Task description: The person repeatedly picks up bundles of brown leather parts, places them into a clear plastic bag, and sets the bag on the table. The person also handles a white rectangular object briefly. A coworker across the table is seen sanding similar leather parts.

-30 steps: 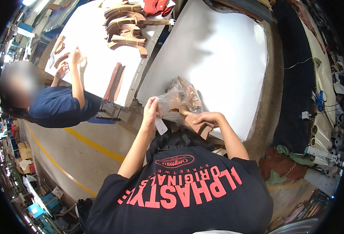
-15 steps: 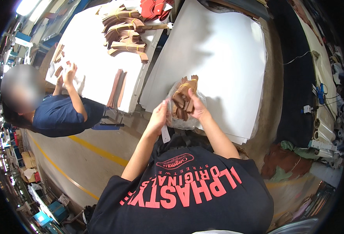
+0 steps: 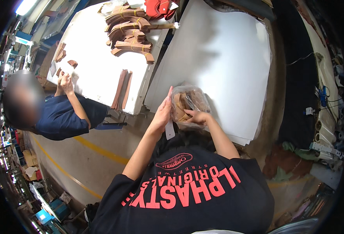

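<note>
A clear plastic bag (image 3: 203, 99) lies at the near edge of the white sheets, with a bundle of brown leather-like pieces (image 3: 182, 102) inside it. My left hand (image 3: 163, 114) grips the bag's left side, its fingers long and straight against the plastic. A white tag (image 3: 169, 130) hangs below that hand; what it is fastened to is hidden. At the bag's near, open end, my right hand (image 3: 197, 117) reaches in with its fingers on the brown pieces. Some of its fingertips are hidden among them.
Large white sheets (image 3: 230, 58) cover the table before me. On the white table at left lie banded brown bundles (image 3: 131, 27), red pieces (image 3: 160, 8) and brown strips (image 3: 122, 89). A co-worker (image 3: 62, 113) handles small pieces there. Dark fabric (image 3: 300, 97) lies at right.
The brown bundle, held upright above the bag before, has gone down into it. My right hand has moved down from the bundle's side to the bag's opening. My left hand has slid up slightly.
</note>
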The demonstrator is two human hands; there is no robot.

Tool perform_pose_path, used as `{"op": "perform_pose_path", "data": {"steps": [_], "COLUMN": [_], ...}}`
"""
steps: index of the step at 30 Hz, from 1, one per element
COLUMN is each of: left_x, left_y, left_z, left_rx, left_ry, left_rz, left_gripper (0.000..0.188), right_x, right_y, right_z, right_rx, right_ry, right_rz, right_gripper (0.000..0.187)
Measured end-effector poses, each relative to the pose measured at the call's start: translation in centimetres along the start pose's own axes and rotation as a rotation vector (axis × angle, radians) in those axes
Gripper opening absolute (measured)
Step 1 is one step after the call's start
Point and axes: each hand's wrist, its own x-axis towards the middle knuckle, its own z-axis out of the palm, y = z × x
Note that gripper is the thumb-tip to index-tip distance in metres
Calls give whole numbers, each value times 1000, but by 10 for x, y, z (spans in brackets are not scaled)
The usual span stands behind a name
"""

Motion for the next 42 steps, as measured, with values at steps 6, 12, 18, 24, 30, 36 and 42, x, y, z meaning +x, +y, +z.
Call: {"op": "perform_pose_path", "data": {"steps": [6, 12, 18, 24, 30, 36, 42], "left_x": [-7, -5, -7, -6, 0, -3, 12], "left_y": [25, 22, 33, 20, 10, 47, 35], "left_z": [-7, -15, -22, -37, -62, -76, -98], "left_rx": [49, 12, 63, -14, -17, 267, 520], "left_ry": [-39, -32, -4, -28, 41, -57, -194], "left_rz": [29, 16, -8, -39, -27, -83, 29], "left_gripper": [63, 61, 61, 60, 55, 54, 51], "right_x": [32, 53, 90, 76, -38, -134, -63], "right_y": [14, 5, 23, 41, -30, -216, -375], "right_z": [-21, -12, -19, -15, -52, -54, -2], "right_rx": [-239, 110, -19, -541, -955, -788, -1145], "right_ry": [160, 263, 417, 795, 840, 942, 846], "right_rz": [-206, -190, -157, -265, 320, -69, -875], "right_gripper": [103, 90, 76, 67, 79, 61, 75]}}
